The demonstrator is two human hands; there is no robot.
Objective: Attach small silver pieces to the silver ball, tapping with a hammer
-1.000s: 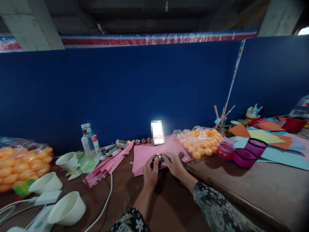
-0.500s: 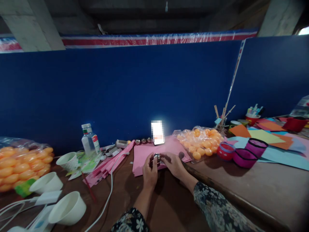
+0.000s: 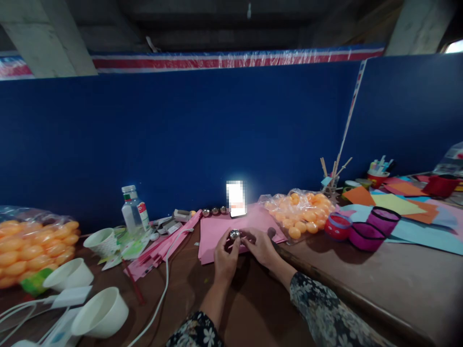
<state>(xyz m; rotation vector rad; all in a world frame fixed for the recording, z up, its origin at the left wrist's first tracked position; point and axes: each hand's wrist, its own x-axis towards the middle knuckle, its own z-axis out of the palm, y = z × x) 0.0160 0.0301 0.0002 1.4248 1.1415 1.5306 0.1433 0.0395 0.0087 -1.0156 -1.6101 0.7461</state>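
Head view: over the pink paper's (image 3: pixel 211 236) near part, I keep the left hand (image 3: pixel 226 258) curled around the shiny ball (image 3: pixel 235 233); the right hand (image 3: pixel 261 248) bends beside it, grip unclear. Steady the ball; apply light fingertip pressure.

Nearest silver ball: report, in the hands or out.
In: the left hand holds the silver ball, thumb against its near side.

A blue partition (image 3: pixel 202 125) stands behind the brown table (image 3: pixel 188 299).
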